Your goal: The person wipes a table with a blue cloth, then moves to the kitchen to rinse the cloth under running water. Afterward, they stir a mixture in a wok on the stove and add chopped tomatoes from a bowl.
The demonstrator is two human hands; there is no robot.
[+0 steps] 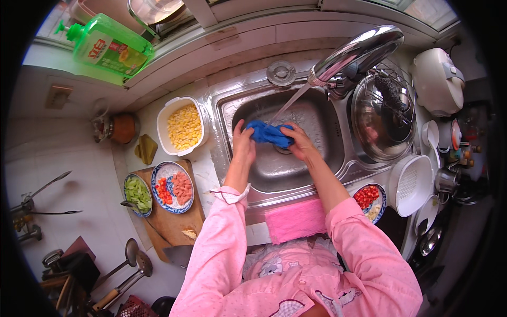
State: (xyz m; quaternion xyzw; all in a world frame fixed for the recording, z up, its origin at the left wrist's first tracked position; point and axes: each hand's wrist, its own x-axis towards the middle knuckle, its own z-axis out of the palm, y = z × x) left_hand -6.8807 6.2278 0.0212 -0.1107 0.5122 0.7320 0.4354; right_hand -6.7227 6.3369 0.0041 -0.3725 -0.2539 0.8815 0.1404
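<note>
A blue cloth (pixel 269 134) is bunched and stretched between my two hands over the stainless steel sink basin (pixel 273 174). My left hand (pixel 243 140) grips its left end, and my right hand (pixel 299 140) grips its right end. Water streams from the chrome faucet (pixel 356 51) down to the cloth or just behind it; which of these is hard to tell. A round metal drain shows partly below the cloth. The sink strainer (pixel 281 73) lies on the rim behind the basin. A pink towel (pixel 295 220) lies over the front edge of the counter.
Left of the sink stand a white tub of corn kernels (pixel 161 130) and a wooden cutting board (pixel 180 226) with plates of chopped food and a cleaver (pixel 178 254). To the right are a metal lid (pixel 368 130), a plate with chopped red peppers (pixel 366 196) and a white colander (pixel 416 186).
</note>
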